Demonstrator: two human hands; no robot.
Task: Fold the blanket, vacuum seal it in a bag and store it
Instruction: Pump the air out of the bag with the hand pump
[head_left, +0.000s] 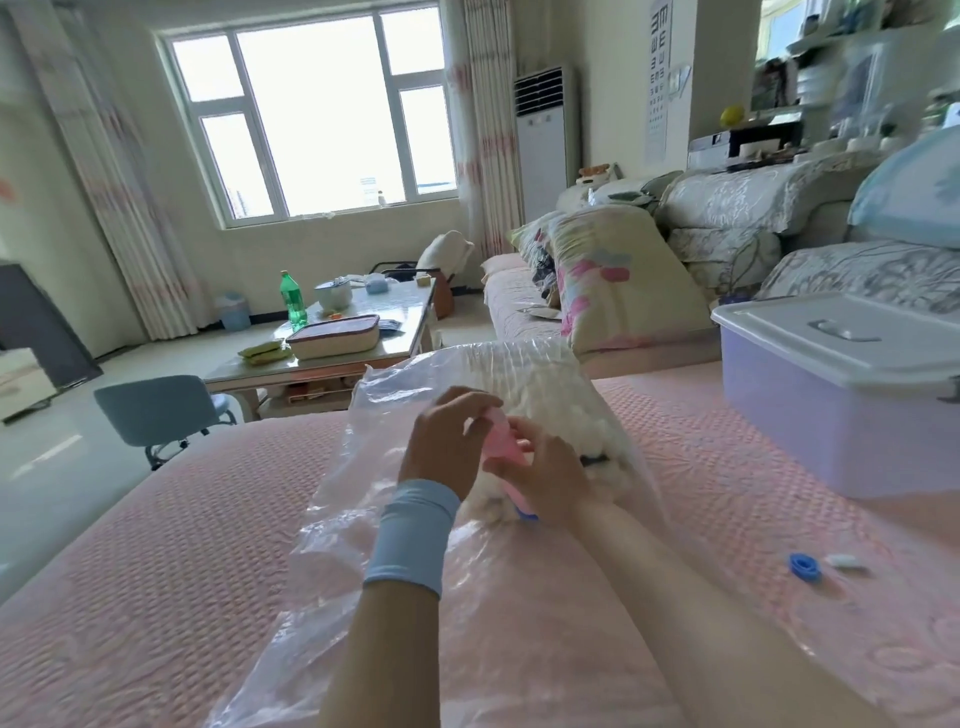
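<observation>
A clear plastic vacuum bag lies on the pink quilted sofa seat, with the white fluffy blanket folded inside it. A pink hand pump stands on the bag over the blanket, its blue base at the bottom. My left hand, with a light blue wristband, grips the pump's upper part. My right hand curls round the pump's lower part. Most of the pump is hidden by my fingers.
A blue valve cap and a small white clip lie on the seat at right. A lidded translucent storage box stands at the right. A coffee table, a grey stool and sofa cushions are beyond.
</observation>
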